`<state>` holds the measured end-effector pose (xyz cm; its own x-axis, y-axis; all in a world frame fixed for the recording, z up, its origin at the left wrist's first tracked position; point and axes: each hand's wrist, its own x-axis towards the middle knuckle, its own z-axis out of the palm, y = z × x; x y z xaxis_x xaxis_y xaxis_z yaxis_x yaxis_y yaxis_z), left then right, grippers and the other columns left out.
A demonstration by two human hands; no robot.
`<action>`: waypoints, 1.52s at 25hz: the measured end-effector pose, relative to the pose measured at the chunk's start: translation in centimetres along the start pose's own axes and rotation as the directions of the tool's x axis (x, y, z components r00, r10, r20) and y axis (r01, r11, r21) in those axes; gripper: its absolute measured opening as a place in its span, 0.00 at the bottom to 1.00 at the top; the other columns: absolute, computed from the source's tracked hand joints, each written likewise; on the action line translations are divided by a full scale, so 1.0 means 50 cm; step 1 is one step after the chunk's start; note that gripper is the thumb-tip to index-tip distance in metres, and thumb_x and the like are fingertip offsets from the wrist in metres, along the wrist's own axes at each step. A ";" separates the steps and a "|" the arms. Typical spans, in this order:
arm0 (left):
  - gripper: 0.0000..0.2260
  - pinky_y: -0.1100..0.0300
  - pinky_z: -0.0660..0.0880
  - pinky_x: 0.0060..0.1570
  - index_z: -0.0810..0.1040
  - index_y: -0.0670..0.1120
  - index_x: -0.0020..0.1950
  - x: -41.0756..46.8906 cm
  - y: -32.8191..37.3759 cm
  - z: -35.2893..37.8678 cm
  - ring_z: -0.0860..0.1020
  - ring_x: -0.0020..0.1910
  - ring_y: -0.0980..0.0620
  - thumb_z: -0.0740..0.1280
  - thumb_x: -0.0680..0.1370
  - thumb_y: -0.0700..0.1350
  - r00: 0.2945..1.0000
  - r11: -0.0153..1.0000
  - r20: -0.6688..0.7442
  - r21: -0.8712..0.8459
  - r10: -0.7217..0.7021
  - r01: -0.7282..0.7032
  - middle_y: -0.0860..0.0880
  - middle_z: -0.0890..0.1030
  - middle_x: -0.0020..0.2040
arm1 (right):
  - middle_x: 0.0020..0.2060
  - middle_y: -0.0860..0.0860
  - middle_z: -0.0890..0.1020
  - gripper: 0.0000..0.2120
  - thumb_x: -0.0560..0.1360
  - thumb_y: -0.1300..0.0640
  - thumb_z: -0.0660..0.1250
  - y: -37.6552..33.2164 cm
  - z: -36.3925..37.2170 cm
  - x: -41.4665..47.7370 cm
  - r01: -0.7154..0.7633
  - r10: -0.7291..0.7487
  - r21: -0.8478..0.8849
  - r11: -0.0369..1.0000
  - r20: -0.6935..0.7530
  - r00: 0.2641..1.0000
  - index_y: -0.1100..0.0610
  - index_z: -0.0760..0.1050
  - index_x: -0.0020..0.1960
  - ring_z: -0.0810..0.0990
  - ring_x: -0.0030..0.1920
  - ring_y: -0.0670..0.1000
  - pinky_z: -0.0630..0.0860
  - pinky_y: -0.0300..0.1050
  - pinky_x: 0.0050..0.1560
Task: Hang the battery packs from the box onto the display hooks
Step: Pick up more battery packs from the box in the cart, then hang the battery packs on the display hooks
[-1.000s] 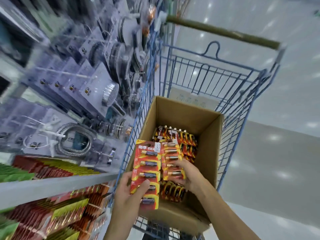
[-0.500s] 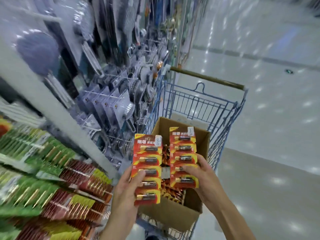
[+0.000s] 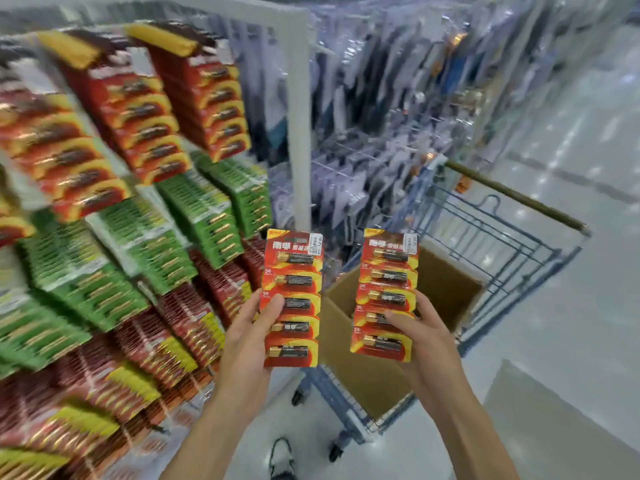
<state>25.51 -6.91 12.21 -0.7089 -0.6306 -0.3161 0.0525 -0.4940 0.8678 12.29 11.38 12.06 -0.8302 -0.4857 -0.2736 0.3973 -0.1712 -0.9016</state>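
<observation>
Pinching grip both sides: left hand (image 3: 249, 337) holds red battery card (image 3: 292, 299), thumb across front; right hand (image 3: 426, 341) holds second card (image 3: 386, 296), near cardboard box (image 3: 363, 379) in cart (image 3: 502, 244). Best: hang one at time, matching red rows (image 3: 207, 98) at left.

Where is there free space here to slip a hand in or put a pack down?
The display is crowded: red packs and green packs overlap, no bare hook visible. Free: the open cardboard box between the left pack and right pack, and the floor right of the cart.
</observation>
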 end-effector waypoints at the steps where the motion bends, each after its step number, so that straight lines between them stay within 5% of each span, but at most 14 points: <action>1: 0.13 0.48 0.81 0.47 0.81 0.53 0.64 -0.025 0.011 -0.026 0.87 0.51 0.43 0.69 0.79 0.48 0.999 0.999 -0.041 -0.018 0.027 -0.028 0.46 0.88 0.55 | 0.55 0.56 0.86 0.15 0.78 0.62 0.69 0.001 0.025 -0.010 -0.002 0.003 -0.011 1.000 0.040 0.999 0.51 0.79 0.63 0.87 0.53 0.59 0.83 0.53 0.47; 4: 0.15 0.46 0.81 0.49 0.80 0.54 0.64 -0.090 0.052 -0.113 0.87 0.50 0.44 0.69 0.78 0.50 0.976 0.990 -0.179 -0.046 0.121 -0.131 0.46 0.88 0.55 | 0.55 0.57 0.87 0.15 0.79 0.60 0.67 0.010 0.120 -0.025 -0.040 0.038 0.004 0.999 0.193 0.981 0.54 0.79 0.64 0.87 0.51 0.58 0.84 0.53 0.45; 9: 0.18 0.44 0.80 0.53 0.80 0.52 0.66 -0.195 0.127 -0.270 0.86 0.54 0.40 0.70 0.77 0.52 0.899 0.956 -0.359 -0.052 0.250 -0.287 0.43 0.86 0.58 | 0.58 0.59 0.85 0.18 0.77 0.55 0.69 0.053 0.309 -0.059 -0.112 0.117 -0.035 0.993 0.385 0.915 0.56 0.79 0.65 0.85 0.57 0.63 0.79 0.64 0.58; 12: 0.18 0.47 0.82 0.47 0.79 0.51 0.68 -0.263 0.161 -0.366 0.86 0.54 0.40 0.69 0.78 0.50 0.855 0.937 -0.430 -0.056 0.290 -0.346 0.43 0.87 0.58 | 0.58 0.57 0.86 0.19 0.75 0.54 0.70 0.087 0.418 -0.101 -0.151 0.172 -0.084 0.985 0.460 0.871 0.54 0.78 0.66 0.86 0.56 0.61 0.79 0.63 0.58; 15: 0.21 0.43 0.80 0.54 0.77 0.50 0.70 -0.334 0.192 -0.470 0.86 0.56 0.39 0.70 0.78 0.49 0.824 0.931 -0.482 -0.044 0.299 -0.363 0.42 0.86 0.58 | 0.56 0.52 0.87 0.21 0.72 0.53 0.73 0.129 0.535 -0.161 -0.180 0.203 -0.095 0.979 0.535 0.820 0.50 0.77 0.65 0.86 0.56 0.56 0.80 0.60 0.56; 17: 0.21 0.42 0.80 0.55 0.77 0.49 0.70 -0.376 0.213 -0.537 0.86 0.55 0.38 0.71 0.77 0.48 0.810 0.928 -0.496 -0.022 0.314 -0.373 0.41 0.86 0.58 | 0.51 0.51 0.88 0.14 0.74 0.56 0.71 0.158 0.612 -0.212 -0.191 0.207 -0.089 0.978 0.571 0.794 0.49 0.79 0.59 0.88 0.51 0.54 0.80 0.58 0.53; 24: 0.19 0.46 0.83 0.45 0.79 0.51 0.67 -0.517 0.299 -0.759 0.87 0.50 0.40 0.71 0.76 0.48 0.771 0.915 -0.547 -0.025 0.325 -0.403 0.43 0.87 0.55 | 0.45 0.44 0.88 0.13 0.79 0.56 0.70 0.273 0.822 -0.380 -0.228 0.241 -0.096 0.969 0.573 0.784 0.43 0.74 0.60 0.88 0.45 0.50 0.81 0.56 0.49; 26: 0.15 0.46 0.84 0.43 0.81 0.52 0.62 -0.549 0.312 -0.803 0.88 0.47 0.42 0.70 0.76 0.47 0.750 0.907 -0.589 -0.065 0.301 -0.415 0.44 0.88 0.52 | 0.43 0.49 0.89 0.06 0.79 0.54 0.68 0.294 0.862 -0.424 -0.222 0.248 -0.117 0.968 0.582 0.775 0.48 0.78 0.56 0.89 0.43 0.53 0.80 0.57 0.49; 29: 0.09 0.51 0.84 0.34 0.83 0.50 0.59 -0.593 0.318 -0.871 0.88 0.43 0.42 0.69 0.80 0.46 0.705 0.889 -0.659 -0.118 0.263 -0.442 0.44 0.88 0.49 | 0.52 0.59 0.87 0.15 0.79 0.49 0.65 0.334 0.914 -0.479 -0.266 0.302 -0.151 0.952 0.592 0.747 0.55 0.81 0.61 0.87 0.51 0.62 0.80 0.62 0.56; 34: 0.15 0.46 0.82 0.46 0.83 0.47 0.61 -0.628 0.345 -0.940 0.87 0.47 0.38 0.66 0.81 0.53 0.632 0.870 -0.731 -0.108 0.258 -0.480 0.41 0.88 0.52 | 0.53 0.60 0.87 0.18 0.77 0.48 0.68 0.374 0.983 -0.528 -0.356 0.395 -0.185 0.916 0.568 0.722 0.57 0.79 0.62 0.87 0.52 0.65 0.79 0.67 0.59; 38: 0.15 0.45 0.84 0.46 0.83 0.47 0.61 -0.628 0.401 -0.960 0.87 0.48 0.37 0.65 0.81 0.54 0.576 0.846 -0.745 -0.028 0.338 -0.533 0.40 0.87 0.53 | 0.37 0.50 0.88 0.06 0.77 0.51 0.69 0.363 1.027 -0.521 -0.341 0.391 -0.200 0.919 0.578 0.716 0.52 0.79 0.52 0.85 0.46 0.59 0.79 0.58 0.48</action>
<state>82.56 -25.74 21.14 0.1335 -0.9756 -0.1744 0.4420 -0.0989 0.8916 61.20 -23.09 20.04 -0.2128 -0.9103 -0.3551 0.5695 0.1798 -0.8021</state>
